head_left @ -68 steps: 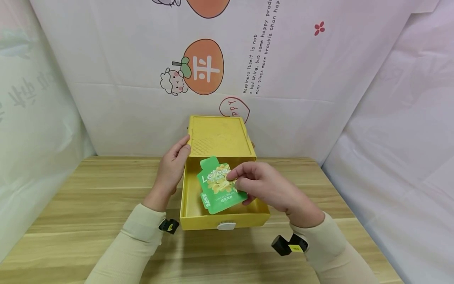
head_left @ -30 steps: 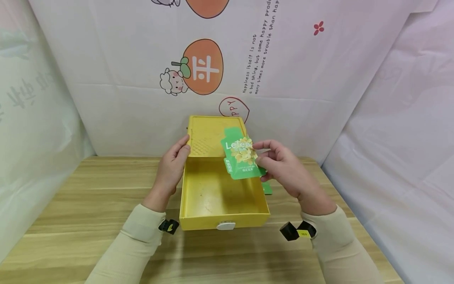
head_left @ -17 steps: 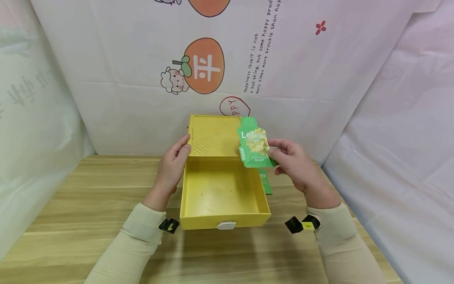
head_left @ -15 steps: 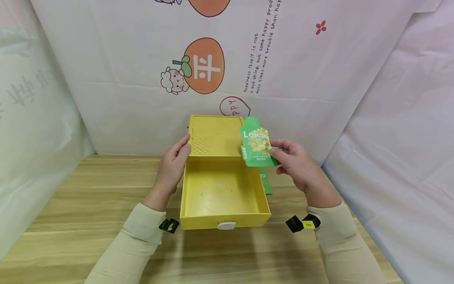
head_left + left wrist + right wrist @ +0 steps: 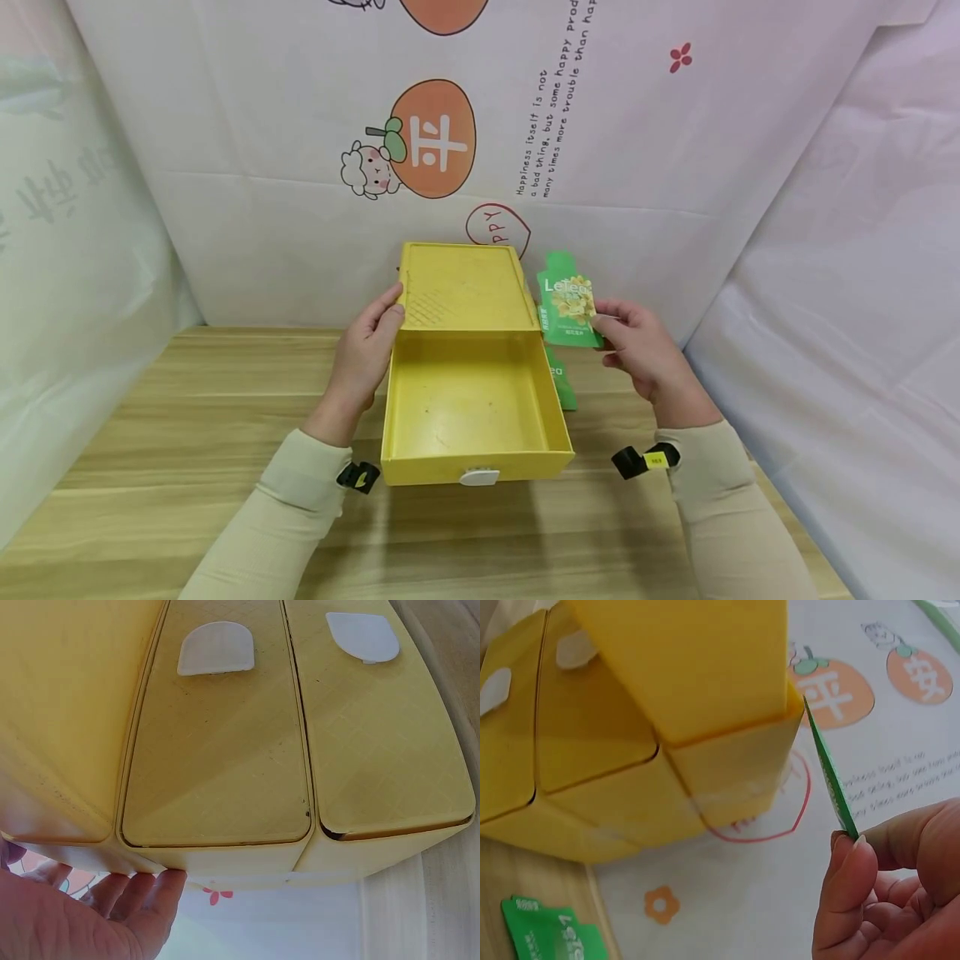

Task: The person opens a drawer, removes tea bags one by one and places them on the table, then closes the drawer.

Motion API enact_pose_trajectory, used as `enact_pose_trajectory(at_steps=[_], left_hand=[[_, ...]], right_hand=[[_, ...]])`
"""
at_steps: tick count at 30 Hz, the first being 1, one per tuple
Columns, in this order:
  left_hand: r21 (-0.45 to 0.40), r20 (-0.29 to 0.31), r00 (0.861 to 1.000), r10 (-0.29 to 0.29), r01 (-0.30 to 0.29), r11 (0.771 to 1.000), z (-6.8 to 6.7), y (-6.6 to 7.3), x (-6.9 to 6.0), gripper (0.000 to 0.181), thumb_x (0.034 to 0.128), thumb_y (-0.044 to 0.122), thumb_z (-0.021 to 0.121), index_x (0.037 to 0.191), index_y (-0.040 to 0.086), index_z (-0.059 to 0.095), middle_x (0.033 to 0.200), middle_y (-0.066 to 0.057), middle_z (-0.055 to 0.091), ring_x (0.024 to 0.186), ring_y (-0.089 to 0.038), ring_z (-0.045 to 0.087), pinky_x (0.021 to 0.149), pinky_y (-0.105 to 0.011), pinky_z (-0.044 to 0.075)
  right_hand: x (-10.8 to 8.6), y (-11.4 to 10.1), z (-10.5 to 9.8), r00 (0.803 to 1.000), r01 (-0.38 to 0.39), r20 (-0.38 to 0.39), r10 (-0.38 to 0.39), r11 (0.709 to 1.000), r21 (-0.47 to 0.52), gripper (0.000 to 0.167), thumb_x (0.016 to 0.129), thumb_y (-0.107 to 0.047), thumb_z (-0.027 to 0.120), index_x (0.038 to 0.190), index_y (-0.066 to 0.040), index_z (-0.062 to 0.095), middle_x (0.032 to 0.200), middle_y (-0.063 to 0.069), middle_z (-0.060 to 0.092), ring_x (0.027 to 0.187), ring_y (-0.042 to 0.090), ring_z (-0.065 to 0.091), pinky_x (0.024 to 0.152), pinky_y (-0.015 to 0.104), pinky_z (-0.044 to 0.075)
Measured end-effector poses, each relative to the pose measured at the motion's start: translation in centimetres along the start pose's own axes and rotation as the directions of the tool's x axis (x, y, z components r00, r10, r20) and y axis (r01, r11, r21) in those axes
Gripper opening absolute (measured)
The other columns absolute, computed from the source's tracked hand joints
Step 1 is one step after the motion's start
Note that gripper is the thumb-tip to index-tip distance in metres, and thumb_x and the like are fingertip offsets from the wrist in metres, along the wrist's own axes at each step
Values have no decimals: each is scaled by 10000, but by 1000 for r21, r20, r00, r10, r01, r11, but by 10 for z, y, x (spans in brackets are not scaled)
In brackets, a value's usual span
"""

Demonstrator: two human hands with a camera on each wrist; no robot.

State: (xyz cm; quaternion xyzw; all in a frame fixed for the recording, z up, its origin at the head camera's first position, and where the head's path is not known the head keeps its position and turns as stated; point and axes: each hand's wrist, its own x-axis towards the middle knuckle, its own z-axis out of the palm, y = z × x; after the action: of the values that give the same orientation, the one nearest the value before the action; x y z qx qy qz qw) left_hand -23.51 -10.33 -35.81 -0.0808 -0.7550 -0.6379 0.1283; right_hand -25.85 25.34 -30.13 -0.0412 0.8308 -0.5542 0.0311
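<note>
Two green packets (image 5: 566, 304), one pinched by right hand (image 5: 647, 350), moved rightward from over one open drawer (image 5: 427, 470), one yellow cabinet (image 5: 472, 283) touched by left hand (image 5: 362, 352), fingers apparently straight

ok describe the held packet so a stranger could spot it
Find the yellow cabinet with its top drawer open. To its right, the right hand pinches a green packet printed with yellow flowers. Unlike the other packet lying on the table, it is held up.
</note>
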Motion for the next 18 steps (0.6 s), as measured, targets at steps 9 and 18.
enact_pose_trajectory(at_steps=[9,18], left_hand=[[3,-8,1000,-8,8,1000,0,1,0,524,1119,416,434,1608,229,427,1645,82,406,1534,-152,348,1248,-435,317],[15,-10,1000,-2,2,1000,0,0,0,517,1120,413,427,1605,234,430,1648,79,400,1544,-164,333,1253,-455,305]], right_hand=[[9,19,-7,996,-84,-27,84,996,1,512,1106,-252,494,1536,20,437,1023,-24,577,837,89,577,689,217,550],[18,39,-14,990,-138,-29,137,990,-21,504,1121,-227,455,1553,29,424,959,-57,610,800,70,571,692,218,551]])
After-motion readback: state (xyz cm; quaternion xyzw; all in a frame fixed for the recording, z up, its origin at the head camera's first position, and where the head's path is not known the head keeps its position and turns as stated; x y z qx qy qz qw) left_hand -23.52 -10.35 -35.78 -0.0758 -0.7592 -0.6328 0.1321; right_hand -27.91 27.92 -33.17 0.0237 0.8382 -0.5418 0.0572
